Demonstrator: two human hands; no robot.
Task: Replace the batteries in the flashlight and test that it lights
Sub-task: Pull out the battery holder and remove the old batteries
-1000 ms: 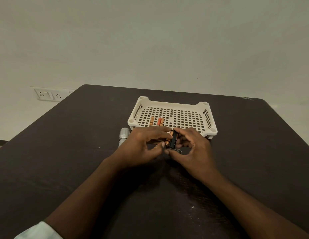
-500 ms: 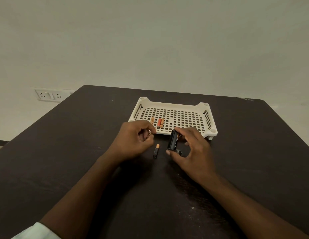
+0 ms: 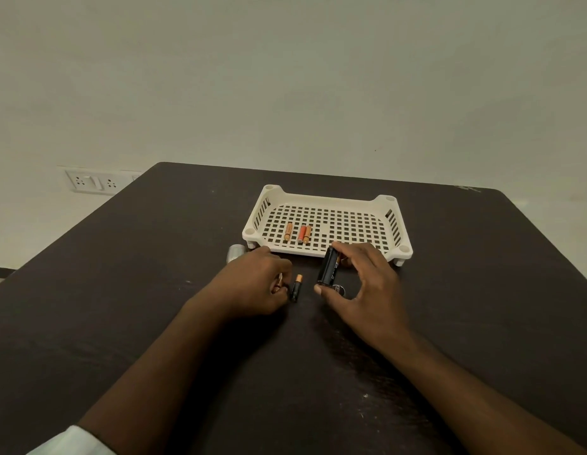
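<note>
Right hand point(image 3: 361, 284) grips the battery holder point(image 3: 328, 267); left hand point(image 3: 256, 284), fingers curled around something small and unidentifiable, may nudge the loose battery point(image 3: 296, 287) rolling across the counter point(image 3: 121, 290).

The right hand point(image 3: 367, 284) pinches a black battery holder point(image 3: 328, 267); the left hand point(image 3: 256, 284) rests beside a loose battery point(image 3: 296, 288).

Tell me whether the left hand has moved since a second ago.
Yes. The left hand has drawn back from the tray, left and toward the person, away from the black holder.
</note>
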